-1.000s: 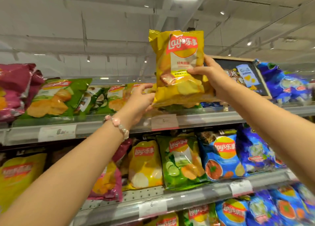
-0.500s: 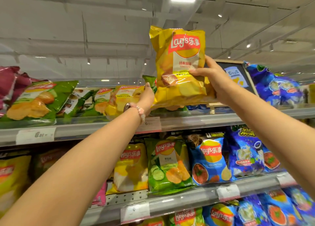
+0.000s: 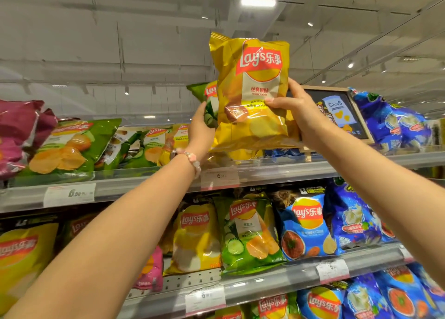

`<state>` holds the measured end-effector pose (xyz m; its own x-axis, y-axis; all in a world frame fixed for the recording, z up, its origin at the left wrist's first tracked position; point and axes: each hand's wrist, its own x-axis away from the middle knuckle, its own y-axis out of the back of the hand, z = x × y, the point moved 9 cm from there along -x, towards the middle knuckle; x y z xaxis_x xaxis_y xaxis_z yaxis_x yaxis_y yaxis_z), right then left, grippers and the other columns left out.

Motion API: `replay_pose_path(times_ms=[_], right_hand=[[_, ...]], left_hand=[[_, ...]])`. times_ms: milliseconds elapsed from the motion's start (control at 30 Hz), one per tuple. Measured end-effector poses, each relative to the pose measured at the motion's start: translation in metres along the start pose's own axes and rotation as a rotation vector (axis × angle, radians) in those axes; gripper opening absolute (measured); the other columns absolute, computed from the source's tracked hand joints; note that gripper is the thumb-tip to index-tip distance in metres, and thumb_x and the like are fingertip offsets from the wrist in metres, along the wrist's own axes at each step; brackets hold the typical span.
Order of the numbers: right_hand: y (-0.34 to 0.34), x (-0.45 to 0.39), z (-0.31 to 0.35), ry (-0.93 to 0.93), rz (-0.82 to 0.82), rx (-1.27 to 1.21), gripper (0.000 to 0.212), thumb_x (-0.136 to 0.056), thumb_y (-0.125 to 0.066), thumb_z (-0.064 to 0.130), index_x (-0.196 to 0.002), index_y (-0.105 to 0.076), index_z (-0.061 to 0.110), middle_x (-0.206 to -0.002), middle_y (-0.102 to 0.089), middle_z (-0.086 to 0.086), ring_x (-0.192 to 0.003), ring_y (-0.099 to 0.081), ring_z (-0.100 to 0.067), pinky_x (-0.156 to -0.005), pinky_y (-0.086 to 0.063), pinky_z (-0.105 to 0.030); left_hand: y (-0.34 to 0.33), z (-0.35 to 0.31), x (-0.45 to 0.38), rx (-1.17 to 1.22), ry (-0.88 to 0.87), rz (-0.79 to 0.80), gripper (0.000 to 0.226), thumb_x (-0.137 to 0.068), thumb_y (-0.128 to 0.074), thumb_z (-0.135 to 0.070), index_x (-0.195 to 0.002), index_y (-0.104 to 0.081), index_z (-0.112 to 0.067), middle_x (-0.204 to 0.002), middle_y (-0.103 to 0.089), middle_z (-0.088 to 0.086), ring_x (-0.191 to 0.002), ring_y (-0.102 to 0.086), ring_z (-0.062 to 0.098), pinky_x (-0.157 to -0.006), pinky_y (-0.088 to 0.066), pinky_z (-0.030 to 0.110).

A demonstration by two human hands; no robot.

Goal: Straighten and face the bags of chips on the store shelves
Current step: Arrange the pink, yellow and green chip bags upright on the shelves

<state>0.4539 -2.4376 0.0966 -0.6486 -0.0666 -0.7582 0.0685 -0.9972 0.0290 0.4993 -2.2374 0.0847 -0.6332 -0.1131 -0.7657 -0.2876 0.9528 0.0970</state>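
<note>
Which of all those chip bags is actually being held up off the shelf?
The yellow Lay's bag, upright and facing front, gripped by the left hand and right hand. Every other bag rests on a shelf.

Two hands hold one yellow bag at twelve o'clock; three shelves show, plus one chalkboard sign at two o'clock.

A glossy yellow foil bag of Lay's chips stands upright above the front of the top shelf, its red logo facing out. Behind it stands a green foil chip bag, only partly visible. Further left on that shelf, green foil bags of chips lie tilted back. On the shelf below, yellow, green and blue foil bags stand facing forward.
</note>
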Motion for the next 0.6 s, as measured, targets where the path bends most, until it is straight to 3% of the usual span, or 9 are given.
replay_pose_path(times_ms=[100, 200, 267, 333, 433, 500, 600], right_hand=[[-0.016, -0.002, 0.003, 0.017, -0.007, -0.001, 0.067, -0.080, -0.069, 0.012, -0.139, -0.041, 0.023, -0.117, -0.064, 0.000, -0.096, -0.068, -0.016, -0.065, -0.055, -0.025], [-0.031, -0.008, 0.001, 0.029, -0.004, -0.036, 0.072, -0.074, -0.072, 0.015, -0.138, -0.042, 0.023, -0.115, -0.065, 0.000, -0.093, -0.070, -0.015, -0.067, -0.055, -0.027], [-0.041, -0.011, -0.003, 0.021, -0.011, -0.042, 0.078, -0.066, -0.074, 0.021, -0.137, -0.043, 0.025, -0.122, -0.062, -0.002, -0.099, -0.068, -0.018, -0.071, -0.055, -0.031], [-0.050, -0.013, -0.006, 0.010, -0.019, -0.033, 0.080, -0.063, -0.075, 0.026, -0.137, -0.043, 0.028, -0.123, -0.061, -0.001, -0.102, -0.066, -0.021, -0.076, -0.056, -0.035], [-0.061, -0.016, -0.011, 0.016, -0.037, -0.033, 0.071, -0.075, -0.074, 0.018, -0.139, -0.042, 0.026, -0.105, -0.063, 0.014, -0.087, -0.068, -0.005, -0.069, -0.055, -0.028], [-0.065, -0.016, -0.011, 0.023, -0.070, -0.032, 0.064, -0.081, -0.068, 0.012, -0.139, -0.042, 0.022, -0.095, -0.056, 0.023, -0.075, -0.066, 0.007, -0.059, -0.053, -0.019], [-0.077, -0.015, -0.013, 0.000, -0.049, -0.009, 0.068, -0.080, -0.070, 0.017, -0.141, -0.039, 0.024, -0.106, -0.059, 0.014, -0.092, -0.064, -0.006, -0.058, -0.053, -0.019]], left_hand=[[0.034, -0.009, 0.000, 0.047, -0.015, -0.032, 0.068, -0.083, -0.071, -0.003, -0.142, -0.040, -0.019, -0.113, -0.056, -0.009, -0.113, -0.056, 0.014, -0.094, -0.049, 0.027], [0.074, -0.015, 0.002, 0.033, -0.009, -0.043, 0.069, -0.084, -0.070, -0.004, -0.144, -0.036, -0.018, -0.101, -0.051, -0.018, -0.102, -0.053, 0.008, -0.077, -0.051, 0.016], [0.107, -0.008, 0.000, 0.005, 0.032, -0.059, 0.073, -0.082, -0.073, -0.010, -0.144, -0.035, -0.020, -0.119, -0.057, -0.004, -0.109, -0.056, 0.013, -0.086, -0.052, 0.023], [0.139, 0.001, 0.003, -0.025, 0.084, -0.091, 0.078, -0.081, -0.074, -0.014, -0.146, -0.033, -0.021, -0.135, -0.052, 0.006, -0.116, -0.055, 0.018, -0.096, -0.050, 0.035], [0.175, 0.011, 0.008, -0.110, 0.120, -0.112, 0.079, -0.080, -0.075, -0.015, -0.146, -0.033, -0.023, -0.141, -0.047, 0.006, -0.122, -0.051, 0.020, -0.100, -0.046, 0.036], [0.192, 0.014, 0.009, -0.191, 0.103, -0.117, 0.077, -0.081, -0.074, -0.014, -0.146, -0.034, -0.022, -0.143, -0.045, 0.004, -0.123, -0.048, 0.018, -0.096, -0.045, 0.033], [0.205, 0.018, 0.009, -0.264, 0.077, -0.097, 0.075, -0.081, -0.072, -0.010, -0.146, -0.034, -0.022, -0.142, -0.047, 0.004, -0.112, -0.047, 0.013, -0.078, -0.044, 0.022]])
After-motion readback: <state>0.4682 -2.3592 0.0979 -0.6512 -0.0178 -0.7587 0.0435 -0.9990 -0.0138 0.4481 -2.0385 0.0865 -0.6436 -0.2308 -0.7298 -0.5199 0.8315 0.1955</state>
